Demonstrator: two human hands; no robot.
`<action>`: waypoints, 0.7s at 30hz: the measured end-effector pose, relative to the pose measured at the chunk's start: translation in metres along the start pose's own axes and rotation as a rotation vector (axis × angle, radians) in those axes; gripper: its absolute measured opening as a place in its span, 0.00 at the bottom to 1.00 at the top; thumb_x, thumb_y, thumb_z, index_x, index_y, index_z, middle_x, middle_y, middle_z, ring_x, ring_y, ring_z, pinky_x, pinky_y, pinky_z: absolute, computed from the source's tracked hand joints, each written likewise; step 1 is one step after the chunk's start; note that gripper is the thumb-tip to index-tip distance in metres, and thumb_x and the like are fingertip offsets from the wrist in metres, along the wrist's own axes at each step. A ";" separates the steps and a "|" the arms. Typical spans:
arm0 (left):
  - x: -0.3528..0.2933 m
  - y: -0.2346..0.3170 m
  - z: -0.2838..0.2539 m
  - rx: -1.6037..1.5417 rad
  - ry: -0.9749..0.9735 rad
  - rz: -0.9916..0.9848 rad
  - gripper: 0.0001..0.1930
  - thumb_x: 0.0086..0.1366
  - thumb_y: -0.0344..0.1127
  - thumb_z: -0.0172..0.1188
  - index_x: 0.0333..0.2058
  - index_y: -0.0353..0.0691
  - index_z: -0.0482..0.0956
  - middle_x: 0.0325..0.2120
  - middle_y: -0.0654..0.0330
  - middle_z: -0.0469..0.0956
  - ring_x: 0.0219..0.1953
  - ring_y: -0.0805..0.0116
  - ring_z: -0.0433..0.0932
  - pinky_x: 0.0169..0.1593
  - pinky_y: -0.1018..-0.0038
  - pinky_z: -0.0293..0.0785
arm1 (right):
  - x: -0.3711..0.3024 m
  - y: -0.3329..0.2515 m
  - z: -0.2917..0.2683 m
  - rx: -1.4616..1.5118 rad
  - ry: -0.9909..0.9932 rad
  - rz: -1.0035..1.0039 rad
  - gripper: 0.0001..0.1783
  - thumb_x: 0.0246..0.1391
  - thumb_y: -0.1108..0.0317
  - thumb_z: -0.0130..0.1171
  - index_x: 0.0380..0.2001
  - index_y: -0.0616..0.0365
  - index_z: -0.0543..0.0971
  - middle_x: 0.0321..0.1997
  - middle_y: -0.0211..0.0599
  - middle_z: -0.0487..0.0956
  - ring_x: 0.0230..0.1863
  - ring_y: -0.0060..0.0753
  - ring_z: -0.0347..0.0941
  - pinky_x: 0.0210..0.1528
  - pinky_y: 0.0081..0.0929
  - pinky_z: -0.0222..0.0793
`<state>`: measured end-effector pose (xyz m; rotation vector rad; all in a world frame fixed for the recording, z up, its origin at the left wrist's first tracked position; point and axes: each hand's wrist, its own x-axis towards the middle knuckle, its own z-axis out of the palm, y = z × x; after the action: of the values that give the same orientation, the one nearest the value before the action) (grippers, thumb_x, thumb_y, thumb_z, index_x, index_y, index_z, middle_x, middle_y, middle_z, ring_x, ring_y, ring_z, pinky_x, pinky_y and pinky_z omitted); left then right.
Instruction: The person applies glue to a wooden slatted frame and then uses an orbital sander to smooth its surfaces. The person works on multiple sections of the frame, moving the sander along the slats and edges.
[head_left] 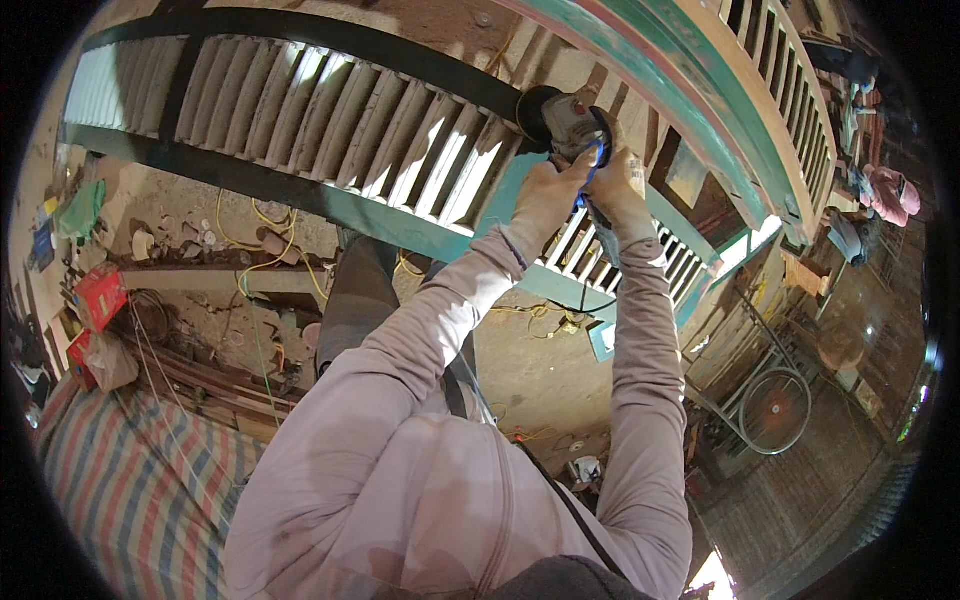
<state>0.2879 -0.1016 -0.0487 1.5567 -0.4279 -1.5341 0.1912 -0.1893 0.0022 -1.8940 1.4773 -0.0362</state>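
Both my arms reach forward to an angle grinder (pixel 572 122) with a dark round disc (pixel 537 114) at its left end. My left hand (pixel 545 205) is closed at the near side of the grinder, by a bright blue piece on it. Around the grinder's body, on its right side, my right hand (pixel 622 190) is wrapped. The disc lies over the upper frame edge of a long louvered shutter (pixel 330 125); whether it touches cannot be told. The shutter has pale slats, a dark upper rail and a green-blue lower rail (pixel 420 232).
Another green and bare-wood louvered frame (pixel 740 110) stands at upper right. Yellow cords (pixel 290 235) trail across the littered ground. A spoked wheel (pixel 775 410) is at right, a striped sheet (pixel 140 470) at lower left, and a red box (pixel 100 295) at left.
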 end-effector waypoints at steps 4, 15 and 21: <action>-0.012 0.002 -0.005 0.003 0.025 0.008 0.40 0.64 0.72 0.59 0.38 0.28 0.85 0.34 0.40 0.84 0.40 0.44 0.83 0.46 0.57 0.75 | 0.000 0.003 0.012 0.009 0.002 0.039 0.51 0.43 0.48 0.78 0.66 0.61 0.68 0.53 0.56 0.81 0.54 0.46 0.80 0.55 0.40 0.75; -0.072 0.005 -0.025 0.466 -0.423 0.172 0.38 0.69 0.65 0.56 0.63 0.37 0.72 0.54 0.41 0.79 0.54 0.40 0.79 0.60 0.54 0.73 | -0.049 0.013 -0.011 0.244 0.430 0.026 0.48 0.41 0.53 0.82 0.63 0.61 0.72 0.54 0.46 0.82 0.54 0.36 0.79 0.58 0.33 0.74; -0.103 -0.044 -0.112 1.799 -0.551 0.561 0.52 0.64 0.72 0.55 0.75 0.42 0.52 0.76 0.51 0.52 0.78 0.50 0.46 0.78 0.49 0.34 | -0.181 0.041 -0.024 1.043 0.530 0.335 0.35 0.55 0.66 0.74 0.63 0.58 0.69 0.47 0.40 0.80 0.39 0.33 0.80 0.41 0.31 0.81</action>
<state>0.3591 0.0391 -0.0358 1.7094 -2.8010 -0.8680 0.0850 -0.0510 0.0690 -0.7988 1.6076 -1.0049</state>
